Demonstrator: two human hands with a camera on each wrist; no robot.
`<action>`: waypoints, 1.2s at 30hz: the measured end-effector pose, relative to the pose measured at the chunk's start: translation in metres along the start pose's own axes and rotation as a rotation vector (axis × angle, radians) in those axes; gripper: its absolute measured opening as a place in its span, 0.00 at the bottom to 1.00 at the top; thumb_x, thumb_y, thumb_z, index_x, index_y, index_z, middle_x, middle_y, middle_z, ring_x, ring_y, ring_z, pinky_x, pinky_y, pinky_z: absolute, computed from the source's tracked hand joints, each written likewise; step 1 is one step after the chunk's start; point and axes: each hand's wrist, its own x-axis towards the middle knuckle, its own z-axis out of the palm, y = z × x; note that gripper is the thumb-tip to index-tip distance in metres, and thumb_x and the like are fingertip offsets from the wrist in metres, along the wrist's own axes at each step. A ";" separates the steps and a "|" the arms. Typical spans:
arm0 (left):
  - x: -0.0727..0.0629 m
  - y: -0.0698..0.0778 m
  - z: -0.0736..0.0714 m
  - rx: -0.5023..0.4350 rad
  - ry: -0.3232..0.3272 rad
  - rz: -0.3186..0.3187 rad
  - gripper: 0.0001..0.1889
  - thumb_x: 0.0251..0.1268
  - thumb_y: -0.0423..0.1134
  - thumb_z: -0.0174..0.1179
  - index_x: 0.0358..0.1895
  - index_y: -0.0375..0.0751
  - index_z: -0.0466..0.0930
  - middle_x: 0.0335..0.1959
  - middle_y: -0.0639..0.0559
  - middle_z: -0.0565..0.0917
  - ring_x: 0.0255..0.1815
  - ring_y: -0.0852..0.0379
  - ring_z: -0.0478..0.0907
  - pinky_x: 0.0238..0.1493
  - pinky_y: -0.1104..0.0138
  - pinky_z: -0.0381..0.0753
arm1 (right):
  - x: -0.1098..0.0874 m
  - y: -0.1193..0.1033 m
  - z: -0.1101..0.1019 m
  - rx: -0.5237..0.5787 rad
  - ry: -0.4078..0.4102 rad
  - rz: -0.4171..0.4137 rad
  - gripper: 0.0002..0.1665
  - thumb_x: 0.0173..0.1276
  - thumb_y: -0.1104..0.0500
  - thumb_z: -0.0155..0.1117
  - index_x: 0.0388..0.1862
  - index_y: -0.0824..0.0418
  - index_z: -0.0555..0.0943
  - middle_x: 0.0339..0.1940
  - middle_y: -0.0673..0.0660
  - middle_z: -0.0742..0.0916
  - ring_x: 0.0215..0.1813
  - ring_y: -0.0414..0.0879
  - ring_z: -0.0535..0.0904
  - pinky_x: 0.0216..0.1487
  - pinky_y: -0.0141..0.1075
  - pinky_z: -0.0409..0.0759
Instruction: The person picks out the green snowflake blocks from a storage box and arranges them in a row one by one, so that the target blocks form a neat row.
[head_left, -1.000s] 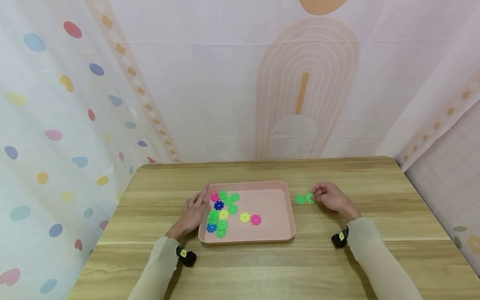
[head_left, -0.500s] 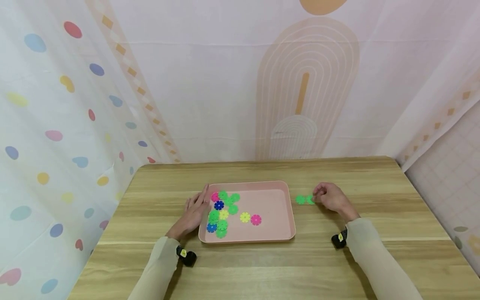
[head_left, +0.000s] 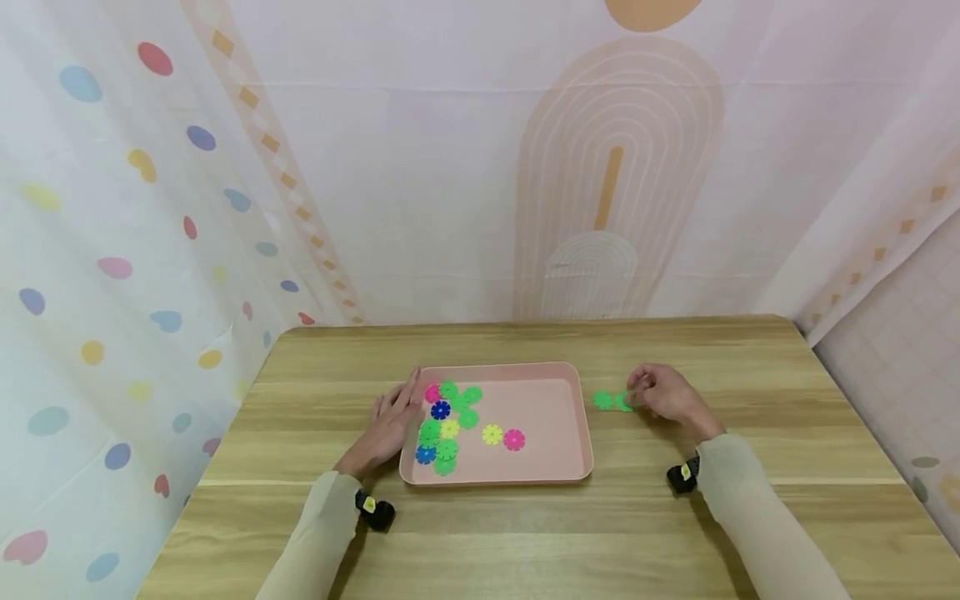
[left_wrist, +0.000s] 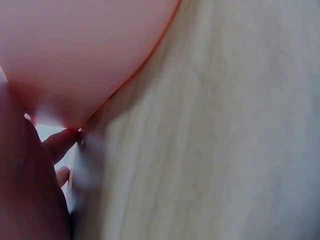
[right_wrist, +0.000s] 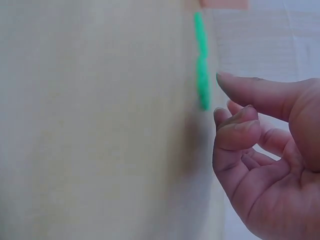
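My left hand (head_left: 390,425) rests along the left rim of a pink tray (head_left: 536,408), its fingers extended. In the left wrist view, fingertips (left_wrist: 67,140) touch the tray's outer edge. My right hand (head_left: 666,392) hovers just right of two green snowflake discs, thumb and forefinger apart with nothing between them. The left green disc (head_left: 603,401) and the right green disc (head_left: 622,402) lie flat side by side on the table, the right one partly covered by the fingers in the head view. In the right wrist view, a green disc (right_wrist: 202,82) lies beyond the thumb tip.
Inside the tray, several green discs (head_left: 447,450) cluster at the left with blue, pink and yellow ones. A yellow disc (head_left: 492,434) and a pink disc (head_left: 513,440) lie near its middle. The wooden table (head_left: 525,542) ends at a patterned curtain (head_left: 450,208) behind.
My right hand has set the second green disc down beside the first and let go of it, the fingers parting slightly. The left hand stays at the tray's rim.
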 end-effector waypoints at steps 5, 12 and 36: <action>0.000 0.000 0.001 -0.009 -0.002 -0.007 0.31 0.82 0.55 0.25 0.81 0.55 0.29 0.82 0.44 0.44 0.81 0.39 0.34 0.74 0.43 0.19 | 0.007 -0.024 0.000 -0.084 0.002 -0.094 0.11 0.68 0.67 0.58 0.47 0.71 0.77 0.28 0.55 0.83 0.28 0.44 0.75 0.29 0.34 0.71; 0.001 -0.001 0.002 -0.015 -0.006 -0.017 0.31 0.83 0.53 0.26 0.81 0.56 0.28 0.82 0.42 0.44 0.80 0.38 0.34 0.73 0.43 0.18 | 0.022 -0.061 0.014 -0.094 -0.032 -0.185 0.12 0.65 0.69 0.60 0.47 0.70 0.79 0.32 0.59 0.85 0.34 0.48 0.79 0.33 0.35 0.73; 0.001 0.001 -0.001 -0.018 -0.004 -0.012 0.32 0.82 0.56 0.26 0.81 0.54 0.30 0.82 0.43 0.46 0.80 0.39 0.35 0.73 0.42 0.18 | 0.072 -0.126 0.102 -0.032 -0.366 -0.157 0.19 0.67 0.63 0.67 0.54 0.69 0.79 0.30 0.59 0.84 0.23 0.43 0.75 0.30 0.37 0.78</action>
